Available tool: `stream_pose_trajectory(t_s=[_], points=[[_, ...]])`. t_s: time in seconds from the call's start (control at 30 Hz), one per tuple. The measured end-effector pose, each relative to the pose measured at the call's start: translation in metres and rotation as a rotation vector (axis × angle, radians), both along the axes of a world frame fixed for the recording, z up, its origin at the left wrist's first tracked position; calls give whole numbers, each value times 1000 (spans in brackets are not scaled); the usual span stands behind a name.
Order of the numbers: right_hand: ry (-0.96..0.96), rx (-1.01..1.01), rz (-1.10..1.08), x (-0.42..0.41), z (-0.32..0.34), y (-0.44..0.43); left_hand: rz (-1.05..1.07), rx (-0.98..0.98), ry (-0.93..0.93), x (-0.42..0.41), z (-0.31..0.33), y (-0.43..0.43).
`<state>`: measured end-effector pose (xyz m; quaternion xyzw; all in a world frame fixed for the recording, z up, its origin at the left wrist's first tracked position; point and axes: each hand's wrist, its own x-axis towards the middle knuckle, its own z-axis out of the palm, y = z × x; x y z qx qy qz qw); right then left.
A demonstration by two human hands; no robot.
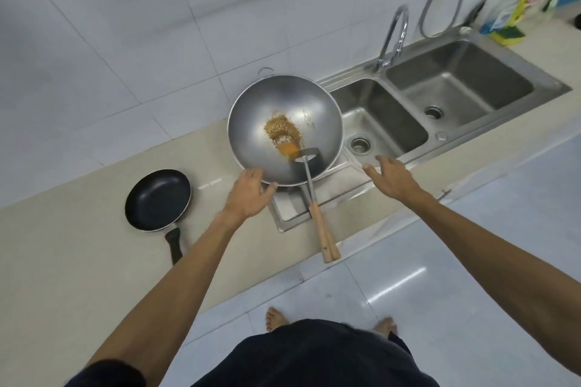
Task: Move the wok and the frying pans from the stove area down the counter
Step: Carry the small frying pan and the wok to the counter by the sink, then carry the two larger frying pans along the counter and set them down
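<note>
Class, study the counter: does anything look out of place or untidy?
Yes. The wok holds browned food scraps and sits on the sink's draining board, not a stove. A spatula leans inside it, its wooden handle jutting past the counter edge.

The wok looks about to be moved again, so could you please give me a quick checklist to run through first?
1. Left hand on the wok rim: ok, touching the near edge.
2. Right hand free: ok, open and empty.
3. Spatula secure: not ok, loose in the wok.
4. Food scraps contained: ok, at the bottom.
5. Frying pan out of the way: ok, apart on the counter.
6. Wok seated flat: cannot tell.
</note>
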<state>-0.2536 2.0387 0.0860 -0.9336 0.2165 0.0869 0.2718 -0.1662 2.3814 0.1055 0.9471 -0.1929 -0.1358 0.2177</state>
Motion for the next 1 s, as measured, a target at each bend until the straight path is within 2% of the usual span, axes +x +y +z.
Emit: stream_pose_trajectory(t_s=[0.17, 0.3, 0.5, 0.6, 0.7, 1.0], points=[[-14, 26, -61, -44, 10, -104, -136, 14, -7, -21, 14, -129], [-18, 6, -90, -82, 18, -194, -167, 11, -33, -48, 14, -223], [37, -115, -43, -126, 28, -307, -248, 68, -24, -68, 14, -349], [131, -215, 36, -138, 38, -373, -286, 96, -34, -64, 19, -416], [179, -259, 3, -142, 52, -443, -340, 94, -45, -55, 31, -488], [76, -219, -140, -114, 92, -639, -427, 153, -63, 3, 39, -701]])
